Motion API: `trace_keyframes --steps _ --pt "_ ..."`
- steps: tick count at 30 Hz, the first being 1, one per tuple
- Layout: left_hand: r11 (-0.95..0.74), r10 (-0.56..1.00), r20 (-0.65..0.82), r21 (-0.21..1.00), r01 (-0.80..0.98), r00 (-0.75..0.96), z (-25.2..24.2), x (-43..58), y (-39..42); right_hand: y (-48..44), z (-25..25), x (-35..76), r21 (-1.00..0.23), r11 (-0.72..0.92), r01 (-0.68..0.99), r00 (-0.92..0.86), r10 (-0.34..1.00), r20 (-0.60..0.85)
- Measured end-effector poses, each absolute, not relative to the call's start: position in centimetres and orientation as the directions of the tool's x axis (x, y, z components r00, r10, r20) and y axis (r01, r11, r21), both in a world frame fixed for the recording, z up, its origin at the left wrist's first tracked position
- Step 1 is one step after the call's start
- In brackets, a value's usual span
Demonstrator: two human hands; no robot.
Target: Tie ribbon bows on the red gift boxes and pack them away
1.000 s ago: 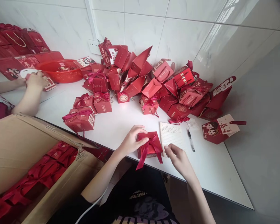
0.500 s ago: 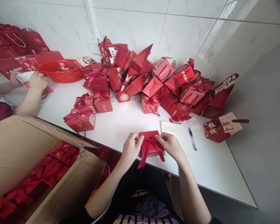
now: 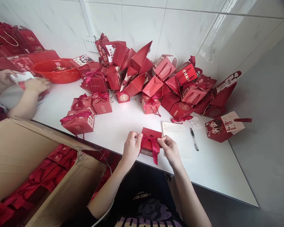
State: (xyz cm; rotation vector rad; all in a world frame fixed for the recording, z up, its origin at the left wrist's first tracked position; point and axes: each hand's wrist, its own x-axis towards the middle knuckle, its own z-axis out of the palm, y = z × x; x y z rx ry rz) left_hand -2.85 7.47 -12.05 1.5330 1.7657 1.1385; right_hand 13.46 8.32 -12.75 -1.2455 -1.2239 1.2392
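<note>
A small red gift box (image 3: 150, 132) sits at the front edge of the table, with a flap standing up at its back and a patterned front face. A crimson ribbon (image 3: 155, 152) is tied around it, and its tails hang down over the front. My left hand (image 3: 132, 147) is closed on the box's left side, thumb and fingers pinching the edge. At the right side, my right hand (image 3: 170, 150) pinches the ribbon between thumb and index finger; its fingertips partly cover the ribbon there.
Red gift boxes (image 3: 152, 86) are heaped against the wall, several more (image 3: 79, 123) left of me. A notebook (image 3: 180, 142) and pen (image 3: 194, 139) lie right. An open carton (image 3: 61, 195) of red boxes stands lower left. Beyond are a red basin (image 3: 59, 75) and a co-worker's hands (image 3: 36, 84).
The box has turned slightly and its flap stands higher. The ribbon's tails, spread apart before, now hang close together toward the right. My right hand has lowered a little. The view shifted slightly.
</note>
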Motion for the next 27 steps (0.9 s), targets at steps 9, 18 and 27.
trace_keyframes --steps 9,18,27 --pt "0.059 0.959 0.123 0.793 0.607 -0.254 -11.7 -2.4 7.6 8.5 -13.4 13.9 -0.991 -0.096 -0.098 -0.081 0.993 -0.088" --pt "0.041 0.976 0.065 0.879 0.475 -0.206 -11.6 -2.7 7.2 8.7 -12.5 14.9 -0.988 -0.139 0.061 -0.154 0.977 -0.147" --pt "0.059 0.998 -0.063 0.990 0.125 0.026 -12.4 -3.8 6.8 8.5 -12.2 15.2 -0.985 -0.167 0.037 -0.210 0.963 -0.171"
